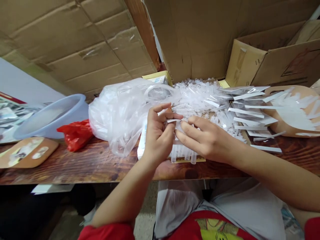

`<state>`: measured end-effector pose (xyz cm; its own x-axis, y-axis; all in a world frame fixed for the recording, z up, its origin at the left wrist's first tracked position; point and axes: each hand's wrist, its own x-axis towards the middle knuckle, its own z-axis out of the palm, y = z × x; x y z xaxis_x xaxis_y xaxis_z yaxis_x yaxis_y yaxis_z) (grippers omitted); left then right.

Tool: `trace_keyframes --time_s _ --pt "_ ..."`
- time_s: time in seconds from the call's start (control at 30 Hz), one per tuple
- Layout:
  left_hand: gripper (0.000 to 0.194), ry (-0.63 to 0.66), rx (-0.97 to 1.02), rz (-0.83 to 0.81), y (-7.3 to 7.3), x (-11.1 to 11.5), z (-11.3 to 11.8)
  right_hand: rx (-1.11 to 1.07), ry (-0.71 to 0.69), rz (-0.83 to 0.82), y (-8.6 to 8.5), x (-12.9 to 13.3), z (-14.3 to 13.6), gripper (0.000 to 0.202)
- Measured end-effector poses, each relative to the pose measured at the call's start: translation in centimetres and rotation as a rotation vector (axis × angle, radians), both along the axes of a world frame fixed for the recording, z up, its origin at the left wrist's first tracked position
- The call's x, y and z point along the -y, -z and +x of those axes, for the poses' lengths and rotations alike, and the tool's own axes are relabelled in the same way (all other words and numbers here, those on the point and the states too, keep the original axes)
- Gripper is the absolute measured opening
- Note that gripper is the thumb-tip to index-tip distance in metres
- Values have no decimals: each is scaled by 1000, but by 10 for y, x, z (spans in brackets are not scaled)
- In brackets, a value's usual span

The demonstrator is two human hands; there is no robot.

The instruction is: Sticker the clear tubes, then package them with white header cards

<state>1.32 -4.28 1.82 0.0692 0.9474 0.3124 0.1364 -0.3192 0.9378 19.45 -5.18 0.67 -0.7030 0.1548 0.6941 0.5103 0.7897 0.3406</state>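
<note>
Between my hands is a small clear plastic bag with a white strip along its edge. My left hand pinches it between thumb and fingers, the little finger side nearest me hidden by the palm. The bent fingers of my right hand meet the bag's other side; whether a tube is in them too is hidden. Just below both hands, translucent plastic tubes lie side by side on a yellowish piece at the table's front. Beyond the hands spreads a heap of small translucent plastic pieces.
Left stand a large clear plastic bag, a red plastic bag and a pale blue basin. Flat clear bags with white strips overlap at right, near a tan tray. Cardboard boxes line the wooden table's back.
</note>
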Motion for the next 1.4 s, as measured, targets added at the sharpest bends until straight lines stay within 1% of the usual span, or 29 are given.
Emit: trace_keyframes --time_s 0.1,0.17,0.23,0.3,0.4,0.47,0.53,0.63,0.7,0.8,0.87,0.93,1.03,1.1,1.17,1.27,1.33,1.4 --pt "45 4 128 13 5 -4 11 -32 68 -54 2 1 6 30" --pt "48 -1 196 34 7 -6 16 -70 71 -128 1 4 13 38" --pt "50 -9 247 45 9 -7 20 -179 44 -271 0 6 21 46" --pt "50 -14 265 38 11 -8 26 -335 7 -458 1 6 30 57" --pt "50 -32 257 66 14 -9 35 -525 -63 -709 8 -2 40 68" --pt "49 -46 245 105 16 -9 41 -576 -86 -822 17 -10 44 71" --pt "48 -53 226 131 18 -8 45 -577 -88 -896 24 -17 47 74" --pt "46 -40 210 164 23 -7 49 -577 -86 -949 30 -19 48 77" --pt "46 -20 211 225 27 -8 49 -597 -69 -973 29 -17 46 77" --pt "47 2 220 359 33 -11 50 -651 -27 -987 28 -14 41 69" --pt "46 10 223 414 35 -13 51 -695 -10 -977 27 -14 39 62" --pt "47 17 216 436 36 -13 51 -708 -20 -975 26 -14 39 60" --pt "48 48 225 453 36 -13 49 -649 -98 -1028 24 -15 45 64" --pt "47 118 244 435 36 -13 43 -611 -152 -1066 22 -16 51 61" --pt "48 244 248 397 36 -13 34 -593 -193 -1091 20 -17 57 55" --pt "61 419 191 345 35 -14 22 -577 -227 -1119 18 -19 64 53" --pt "68 461 115 342 34 -15 17 -569 -218 -1124 18 -20 67 54" --pt "69 444 47 371 34 -15 16 -564 -196 -1102 19 -20 66 53"
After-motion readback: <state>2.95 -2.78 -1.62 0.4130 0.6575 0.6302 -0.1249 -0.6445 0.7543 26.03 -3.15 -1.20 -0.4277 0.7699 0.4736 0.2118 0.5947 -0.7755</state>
